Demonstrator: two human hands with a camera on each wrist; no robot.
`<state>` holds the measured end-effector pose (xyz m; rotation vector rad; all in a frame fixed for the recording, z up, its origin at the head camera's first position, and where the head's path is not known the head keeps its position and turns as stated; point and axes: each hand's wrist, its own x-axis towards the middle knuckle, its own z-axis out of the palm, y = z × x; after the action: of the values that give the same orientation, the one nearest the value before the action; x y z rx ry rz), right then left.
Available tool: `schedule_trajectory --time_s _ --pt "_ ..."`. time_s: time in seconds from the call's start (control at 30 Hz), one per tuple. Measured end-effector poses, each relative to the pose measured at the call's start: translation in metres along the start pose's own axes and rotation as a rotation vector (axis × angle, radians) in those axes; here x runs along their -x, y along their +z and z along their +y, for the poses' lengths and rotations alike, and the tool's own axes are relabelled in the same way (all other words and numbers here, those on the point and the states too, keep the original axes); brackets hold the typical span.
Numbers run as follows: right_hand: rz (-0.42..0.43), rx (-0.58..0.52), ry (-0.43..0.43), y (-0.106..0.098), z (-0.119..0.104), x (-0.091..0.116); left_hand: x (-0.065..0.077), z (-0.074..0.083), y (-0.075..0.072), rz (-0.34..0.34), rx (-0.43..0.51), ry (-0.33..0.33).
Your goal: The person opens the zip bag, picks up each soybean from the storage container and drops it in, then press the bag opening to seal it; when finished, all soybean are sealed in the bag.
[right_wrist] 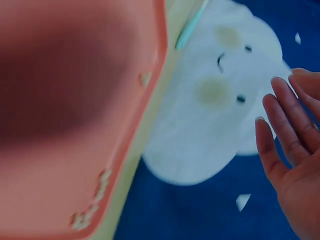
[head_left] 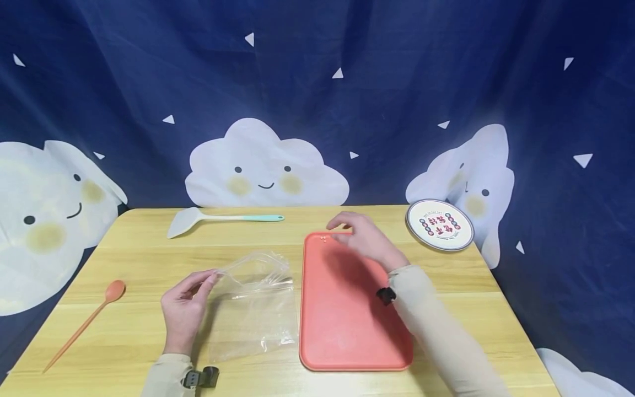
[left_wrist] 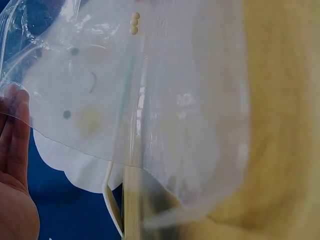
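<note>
At the rim of a clear zip-top plastic bag [head_left: 253,320], my left hand [head_left: 186,306] pinches the film between thumb and fingers. The bag's mouth stands partly apart, its lower part lying on the table. Three small pale round beans [left_wrist: 134,23] show in or through the plastic in the left wrist view. My right hand [head_left: 367,240] hovers over the far end of a red tray [head_left: 347,320], fingers loosely bent and spread, nothing visible in them. Several pale beans [right_wrist: 102,185] lie along the tray's far edge and corner in the right wrist view.
A white spatula with a mint handle [head_left: 263,218] lies at the table's back edge. On the left is an orange spoon [head_left: 115,290]; a round printed plate [head_left: 440,225] is at the back right. A dark blue cloud-patterned curtain [head_left: 387,82] hangs behind.
</note>
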<state>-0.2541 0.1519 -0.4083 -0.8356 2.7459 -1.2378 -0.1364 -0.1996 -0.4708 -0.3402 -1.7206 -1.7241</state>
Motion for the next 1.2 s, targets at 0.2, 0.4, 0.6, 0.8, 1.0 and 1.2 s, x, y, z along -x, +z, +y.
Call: schedule_trajectory --time_s 0.2,0.4,0.6,0.8,1.0,1.2 --pt "0.046 -0.034 0.076 -0.024 0.033 0.015 -0.001 0.000 0.001 -0.010 0.010 0.012" --pt "0.045 0.111 0.116 -0.035 0.064 0.031 -0.001 0.001 0.002 -0.016 0.024 0.009" --pt "0.012 0.250 0.084 -0.037 0.092 0.040 0.000 -0.003 0.001 -0.020 0.011 0.011" --pt "-0.073 0.316 0.138 -0.034 0.109 0.042 0.003 -0.019 -0.004 -0.016 -0.001 0.014" --pt "-0.090 0.387 0.136 -0.030 0.117 0.040 0.005 -0.027 -0.006 -0.011 0.030 0.006" --pt "-0.079 0.425 0.121 -0.026 0.121 0.038 0.004 -0.026 -0.005 0.000 0.063 -0.013"
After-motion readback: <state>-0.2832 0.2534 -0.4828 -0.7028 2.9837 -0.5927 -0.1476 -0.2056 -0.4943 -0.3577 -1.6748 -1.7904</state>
